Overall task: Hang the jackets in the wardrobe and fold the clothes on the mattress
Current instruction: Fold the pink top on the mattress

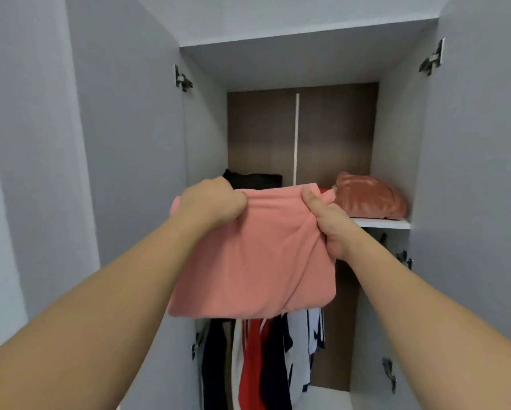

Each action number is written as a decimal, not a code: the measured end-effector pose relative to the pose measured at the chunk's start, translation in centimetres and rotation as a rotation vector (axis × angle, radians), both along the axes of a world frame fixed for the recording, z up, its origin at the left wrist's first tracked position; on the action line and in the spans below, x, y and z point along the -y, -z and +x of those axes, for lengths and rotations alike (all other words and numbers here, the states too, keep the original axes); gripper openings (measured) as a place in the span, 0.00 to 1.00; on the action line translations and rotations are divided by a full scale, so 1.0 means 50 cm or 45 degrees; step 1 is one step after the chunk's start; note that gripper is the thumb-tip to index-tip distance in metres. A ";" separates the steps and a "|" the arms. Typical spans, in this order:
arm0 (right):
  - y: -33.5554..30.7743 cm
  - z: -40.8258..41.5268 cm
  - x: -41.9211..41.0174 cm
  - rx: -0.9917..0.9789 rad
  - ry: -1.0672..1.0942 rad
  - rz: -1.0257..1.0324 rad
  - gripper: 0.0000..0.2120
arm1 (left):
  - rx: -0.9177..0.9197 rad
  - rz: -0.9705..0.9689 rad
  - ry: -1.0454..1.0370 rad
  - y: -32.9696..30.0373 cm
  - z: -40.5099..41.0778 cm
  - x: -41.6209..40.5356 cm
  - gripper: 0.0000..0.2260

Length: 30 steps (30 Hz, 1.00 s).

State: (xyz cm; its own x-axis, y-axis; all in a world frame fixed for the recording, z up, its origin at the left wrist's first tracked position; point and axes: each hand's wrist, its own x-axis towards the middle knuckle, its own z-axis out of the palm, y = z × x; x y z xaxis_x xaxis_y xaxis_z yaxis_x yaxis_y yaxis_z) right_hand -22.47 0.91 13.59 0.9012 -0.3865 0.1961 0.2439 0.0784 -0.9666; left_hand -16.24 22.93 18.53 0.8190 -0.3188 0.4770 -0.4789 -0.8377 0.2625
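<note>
both bare forearms come in from the bottom corners, stretched up and forward toward the open wardrobe [396, 143]. left hand [211, 199] has its fingers curled tight around the top left edge of a folded pink cloth [254, 261], knuckles facing the camera. right hand [326, 223] grips the top right edge, thumb on the front of the fabric and the rest of the fingers tucked behind it, so both hands are clamped on the same piece. the cloth hangs down between them as a roughly square folded bundle, bunched up a bit where each hand grabs it, and its top edge sits about level with the white shelf [381, 223]

below the cloth, lower in the wardrobe, there's a row of hanging jackets [260, 365], dark ones on the left, then red and white, then navy and white ones further right. they're packed close together

further back, on the shelf, a crumpled salmon-pink bundle [369, 196] sits on the right side, and a folded black garment [254, 180] sits on the left, partly hidden behind the left hand and the cloth. there's a sliver of something red just beside the pink bundle, can't tell what it is

the back panel is brown with a white vertical strip [296, 137] down the middle. both grey doors are swung open, metal hinges [183, 78] showing on the inner sides
</note>
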 end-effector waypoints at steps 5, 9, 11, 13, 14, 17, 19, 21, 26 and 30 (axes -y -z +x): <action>-0.056 0.086 0.123 0.084 0.073 -0.082 0.26 | 0.322 0.075 -0.048 -0.040 0.113 0.146 0.10; -0.123 0.185 0.165 0.194 0.137 -0.107 0.23 | 0.634 0.103 -0.134 -0.100 0.221 0.211 0.13; -0.159 0.241 0.187 0.255 0.215 -0.110 0.24 | 0.793 0.082 -0.137 -0.131 0.281 0.236 0.13; -0.191 0.295 0.211 0.325 0.293 -0.136 0.23 | 0.930 0.076 -0.123 -0.159 0.341 0.260 0.11; -0.204 0.322 0.224 0.354 0.335 -0.167 0.22 | 0.970 0.074 -0.110 -0.173 0.371 0.274 0.10; -0.228 0.412 0.263 0.399 0.455 -0.278 0.19 | 1.011 0.033 -0.086 -0.197 0.469 0.322 0.09; -0.237 0.475 0.291 0.423 0.530 -0.316 0.18 | 1.017 -0.032 -0.074 -0.203 0.539 0.363 0.09; -0.250 0.533 0.323 0.424 0.630 -0.331 0.18 | 1.008 -0.067 -0.059 -0.208 0.607 0.409 0.08; -0.290 0.646 0.433 0.456 0.880 -0.427 0.19 | 1.023 -0.172 0.018 -0.249 0.742 0.545 0.07; -0.335 0.706 0.545 0.486 0.996 -0.507 0.20 | 1.047 -0.219 0.066 -0.288 0.807 0.666 0.07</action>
